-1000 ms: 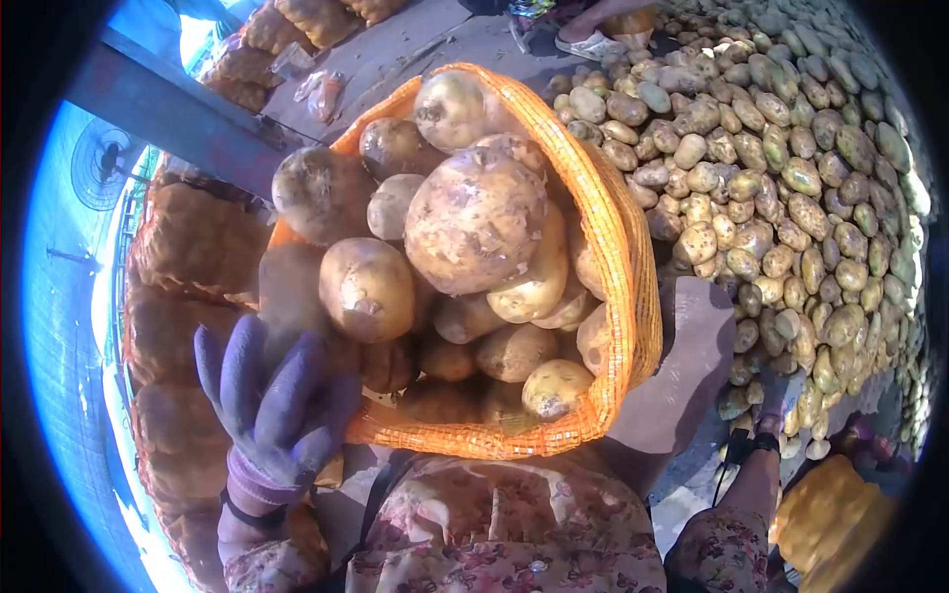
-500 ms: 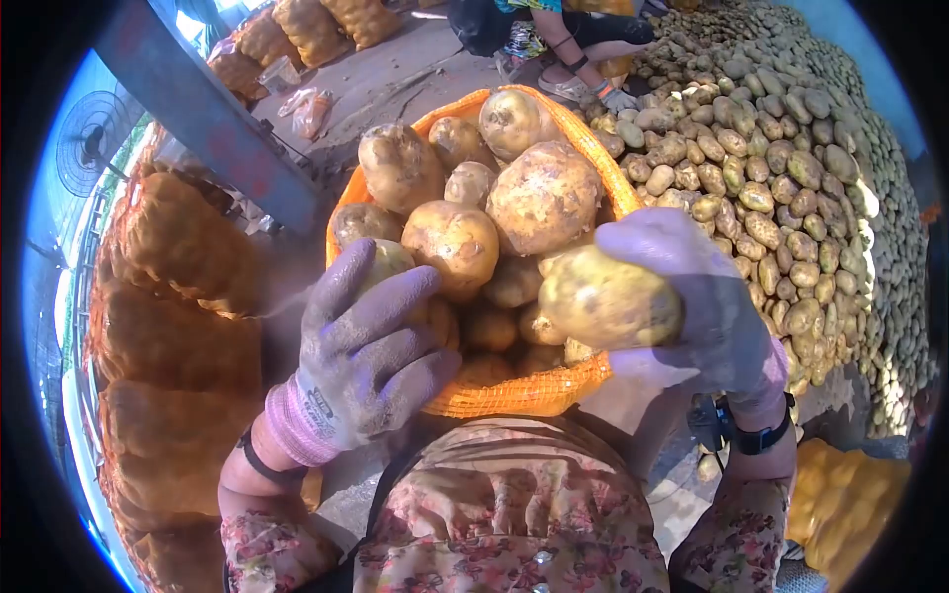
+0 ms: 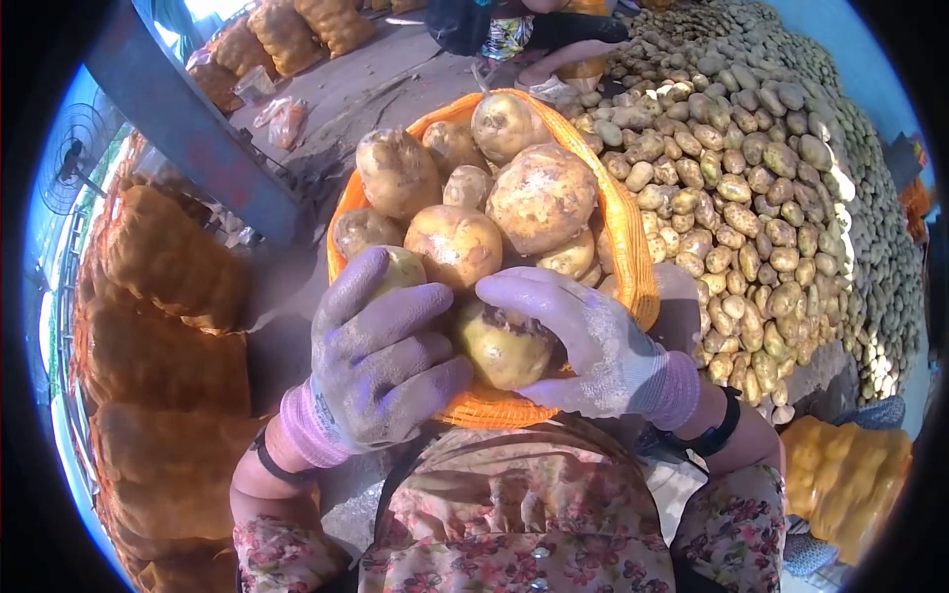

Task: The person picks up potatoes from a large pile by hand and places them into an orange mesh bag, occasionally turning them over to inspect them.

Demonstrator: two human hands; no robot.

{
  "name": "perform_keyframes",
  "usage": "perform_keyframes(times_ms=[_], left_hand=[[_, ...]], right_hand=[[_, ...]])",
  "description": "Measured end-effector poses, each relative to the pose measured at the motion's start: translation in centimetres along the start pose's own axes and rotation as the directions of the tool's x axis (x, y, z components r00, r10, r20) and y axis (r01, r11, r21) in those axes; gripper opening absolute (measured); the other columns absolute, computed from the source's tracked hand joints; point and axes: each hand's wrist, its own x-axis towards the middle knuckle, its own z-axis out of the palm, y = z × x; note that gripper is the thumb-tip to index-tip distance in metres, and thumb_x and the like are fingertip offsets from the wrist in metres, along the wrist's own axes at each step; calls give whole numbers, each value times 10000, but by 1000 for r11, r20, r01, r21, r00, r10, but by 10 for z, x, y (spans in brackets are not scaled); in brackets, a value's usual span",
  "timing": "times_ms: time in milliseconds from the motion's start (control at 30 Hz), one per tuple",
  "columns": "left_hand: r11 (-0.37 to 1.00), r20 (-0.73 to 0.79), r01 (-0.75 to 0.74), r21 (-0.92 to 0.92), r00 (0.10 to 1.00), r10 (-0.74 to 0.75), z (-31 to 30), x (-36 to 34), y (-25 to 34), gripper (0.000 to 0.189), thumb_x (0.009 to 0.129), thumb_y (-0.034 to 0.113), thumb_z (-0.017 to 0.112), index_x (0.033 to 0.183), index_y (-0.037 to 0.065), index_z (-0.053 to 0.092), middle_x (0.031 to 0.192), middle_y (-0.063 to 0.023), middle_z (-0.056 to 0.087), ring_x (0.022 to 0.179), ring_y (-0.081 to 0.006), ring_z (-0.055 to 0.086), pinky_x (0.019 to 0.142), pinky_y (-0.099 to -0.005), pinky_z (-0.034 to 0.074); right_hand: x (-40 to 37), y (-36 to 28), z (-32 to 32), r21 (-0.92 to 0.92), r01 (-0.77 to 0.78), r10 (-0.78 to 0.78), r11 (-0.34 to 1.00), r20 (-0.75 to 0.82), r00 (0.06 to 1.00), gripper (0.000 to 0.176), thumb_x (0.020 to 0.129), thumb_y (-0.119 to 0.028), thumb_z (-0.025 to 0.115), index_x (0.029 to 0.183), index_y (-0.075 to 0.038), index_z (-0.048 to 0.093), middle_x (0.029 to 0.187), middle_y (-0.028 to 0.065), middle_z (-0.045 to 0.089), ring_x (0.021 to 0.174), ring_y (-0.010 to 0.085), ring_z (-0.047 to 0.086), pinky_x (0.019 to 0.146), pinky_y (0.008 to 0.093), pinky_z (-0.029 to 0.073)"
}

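Observation:
An orange mesh sack (image 3: 623, 222) heaped with large potatoes stands right in front of me. My right hand (image 3: 593, 346), in a purple glove, is closed on a potato (image 3: 504, 346) at the sack's near rim. My left hand (image 3: 381, 346), also gloved in purple, grips the near left rim of the sack, its fingers over another potato (image 3: 400, 269). A big dusty potato (image 3: 542, 196) sits on top of the heap.
A large loose pile of potatoes (image 3: 761, 178) spreads to the right. Filled orange sacks (image 3: 163, 336) are stacked on the left, more lie at the far left (image 3: 316, 25) and lower right (image 3: 840, 474). Another person (image 3: 539, 35) crouches beyond the sack. A grey beam (image 3: 188, 128) crosses the upper left.
My right hand came in with a potato and lowered it leftward onto the sack's near edge. My left hand rose from below onto the sack's left rim.

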Motion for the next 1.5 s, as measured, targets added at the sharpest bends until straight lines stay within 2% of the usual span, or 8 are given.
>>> perform_keyframes(times_ms=[133, 267, 500, 600, 700, 1100, 1367, 1500], left_hand=[[999, 17, 10, -42, 1000, -9, -4, 0, 1, 174, 678, 146, 664, 851, 161, 682, 851, 1, 636, 1074, -274, 640, 1031, -602, 415], [984, -21, 80, -157, 996, -84, -9, -4, 1, 144, 759, 121, 704, 897, 160, 687, 882, 0, 643, 1080, -277, 638, 1033, -577, 426], [988, -62, 122, -99, 990, -129, -7, -7, 2, 321, 748, 108, 759, 1044, 91, 637, 1065, -69, 693, 1079, -309, 639, 1032, -546, 437], [986, 41, 156, -50, 987, -154, -13, -2, 6, 424, 763, 71, 739, 1150, 49, 567, 1093, -116, 694, 1085, -329, 641, 1037, -553, 434], [986, -71, 136, -96, 987, -143, -6, -8, 5, 527, 779, 62, 732, 1233, 32, 466, 1113, -169, 673, 1090, -359, 642, 1043, -573, 429], [998, -27, 34, -49, 999, -36, -7, -18, 4, 501, 786, 121, 698, 1252, 184, 525, 1246, -101, 611, 1148, -345, 608, 1073, -612, 380], [995, 203, 64, -80, 978, -46, -20, 4, 15, 693, 802, 655, 547, 1232, 118, 623, 1266, -103, 601, 1207, -300, 552, 1075, -627, 338], [990, -56, 130, -64, 990, -133, -6, 10, 22, 512, 753, 357, 685, 1204, 123, 621, 1159, -119, 625, 1017, -270, 619, 1004, -594, 432]], right_hand=[[-4, 4, 12, 157, -342, 332, 927, 85, 939, 846, 655, -148, 812, 1405, -68, 428, 1300, 166, 557, 1232, 342, 548, 1046, 429, 442], [-6, -8, 15, -48, -76, 79, 996, 79, 994, 915, 630, -97, 824, 1427, -56, 377, 1268, 208, 551, 1209, 417, 531, 1021, 486, 443], [-6, -4, 15, -34, -128, 131, 991, 109, 985, 974, 794, -531, 706, 1503, -9, 290, 1414, 214, 483, 1254, 418, 506, 1062, 486, 395], [-7, -7, 17, -12, -142, 142, 990, 101, 985, 989, 794, -542, 703, 1508, -5, 280, 1425, 216, 474, 1252, 412, 507, 1058, 489, 395], [-6, -10, 20, -109, -25, 27, 994, 20, 999, 1128, 619, -196, 843, 1538, -14, 215, 1278, 182, 540, 1165, 362, 543, 935, 464, 473], [-18, -8, 23, -194, -46, 34, 980, -68, 997, 1062, 571, -275, 838, 1497, -69, 361, 1307, 160, 529, 1174, 364, 512, 923, 486, 461], [-9, -14, 21, -173, 43, -68, 984, -137, 988, 934, 615, -261, 841, 1416, -33, 419, 1257, 162, 559, 1122, 388, 550, 954, 493, 453], [-4, -24, 21, -326, 113, -186, 938, -201, 962, 789, 641, -357, 859, 1270, 6, 550, 1214, 180, 573, 1006, 366, 613, 844, 464, 519]])
